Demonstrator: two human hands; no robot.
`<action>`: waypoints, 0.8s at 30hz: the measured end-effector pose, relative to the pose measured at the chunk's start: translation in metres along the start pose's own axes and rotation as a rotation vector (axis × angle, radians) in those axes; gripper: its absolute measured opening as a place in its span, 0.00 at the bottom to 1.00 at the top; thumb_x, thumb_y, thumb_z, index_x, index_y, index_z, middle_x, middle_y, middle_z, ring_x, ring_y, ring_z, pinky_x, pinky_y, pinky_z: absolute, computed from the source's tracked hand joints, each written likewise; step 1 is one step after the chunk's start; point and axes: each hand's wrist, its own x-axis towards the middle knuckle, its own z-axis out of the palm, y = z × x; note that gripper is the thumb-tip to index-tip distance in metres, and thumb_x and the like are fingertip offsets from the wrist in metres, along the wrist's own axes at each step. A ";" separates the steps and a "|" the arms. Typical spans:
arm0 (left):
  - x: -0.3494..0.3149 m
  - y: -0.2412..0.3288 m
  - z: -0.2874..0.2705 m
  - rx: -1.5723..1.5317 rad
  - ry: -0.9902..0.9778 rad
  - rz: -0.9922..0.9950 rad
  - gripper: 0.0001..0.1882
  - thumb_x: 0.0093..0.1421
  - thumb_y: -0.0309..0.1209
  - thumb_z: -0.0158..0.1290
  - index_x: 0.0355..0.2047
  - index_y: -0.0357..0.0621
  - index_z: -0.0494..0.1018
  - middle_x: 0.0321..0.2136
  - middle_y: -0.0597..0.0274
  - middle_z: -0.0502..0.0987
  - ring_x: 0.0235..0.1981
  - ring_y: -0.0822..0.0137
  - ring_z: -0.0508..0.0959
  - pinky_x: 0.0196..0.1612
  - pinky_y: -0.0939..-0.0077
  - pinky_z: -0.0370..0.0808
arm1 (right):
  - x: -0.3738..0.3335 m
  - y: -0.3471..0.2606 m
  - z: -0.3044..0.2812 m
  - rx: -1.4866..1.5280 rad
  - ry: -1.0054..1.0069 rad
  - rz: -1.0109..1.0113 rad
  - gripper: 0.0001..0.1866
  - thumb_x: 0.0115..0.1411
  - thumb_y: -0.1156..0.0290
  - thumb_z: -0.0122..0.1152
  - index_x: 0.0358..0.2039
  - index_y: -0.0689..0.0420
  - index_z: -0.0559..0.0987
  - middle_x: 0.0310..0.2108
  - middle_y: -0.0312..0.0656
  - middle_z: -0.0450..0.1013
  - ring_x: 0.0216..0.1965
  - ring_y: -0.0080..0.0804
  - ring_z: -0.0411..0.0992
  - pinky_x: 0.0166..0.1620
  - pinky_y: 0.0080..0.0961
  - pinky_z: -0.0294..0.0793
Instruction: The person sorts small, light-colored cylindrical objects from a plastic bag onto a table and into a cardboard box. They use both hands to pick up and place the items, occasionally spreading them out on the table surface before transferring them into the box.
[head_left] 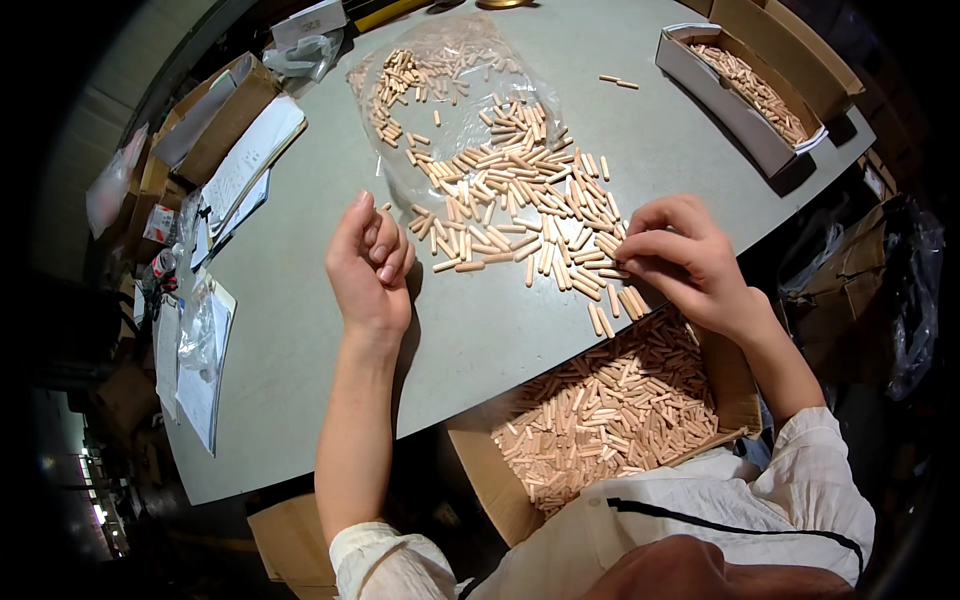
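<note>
Closest to us is a pale shirt (690, 515) with black trim, cut off by the lower edge. At far left we lose much to shadow, but make out an open cardboard box (232, 132) and papers (245, 160) along the rim of the grey worktop (275, 370). Our left hand (370, 255) is loosely curled above it, the fingers folded toward the palm; we cannot tell whether they enclose anything. Beyond lies a clear plastic bag (440, 110), its outline hard to follow, with wooden pegs (469, 267) inside and spread before it. Below, a carton (490, 490) brims with more pegs, its far side hidden by the worktop. Our right hand (675, 255) has thumb and forefinger drawn together at the pile's right edge; we cannot tell whether they pinch a peg. Farther right, a narrow box (712, 105) holds more pegs.
</note>
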 end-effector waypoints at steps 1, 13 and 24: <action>0.000 -0.001 0.000 0.011 -0.012 -0.007 0.21 0.72 0.37 0.50 0.21 0.53 0.58 0.13 0.74 0.56 0.12 0.79 0.52 0.16 0.80 0.50 | 0.005 -0.002 0.004 -0.016 -0.015 -0.013 0.08 0.56 0.77 0.71 0.37 0.58 0.83 0.41 0.42 0.75 0.45 0.42 0.72 0.49 0.36 0.73; -0.023 -0.027 0.009 0.641 -0.228 0.412 0.14 0.70 0.31 0.56 0.27 0.36 0.75 0.19 0.70 0.70 0.19 0.81 0.63 0.21 0.81 0.60 | 0.031 -0.016 0.017 -0.131 -0.116 -0.043 0.08 0.60 0.72 0.67 0.33 0.59 0.76 0.39 0.45 0.73 0.44 0.46 0.70 0.49 0.40 0.71; -0.039 -0.025 0.024 0.413 -0.319 0.278 0.23 0.74 0.44 0.53 0.26 0.40 0.75 0.20 0.76 0.72 0.19 0.81 0.65 0.24 0.83 0.60 | 0.091 -0.038 0.047 0.638 -0.179 0.055 0.14 0.64 0.75 0.64 0.50 0.62 0.80 0.42 0.44 0.81 0.46 0.32 0.80 0.48 0.28 0.80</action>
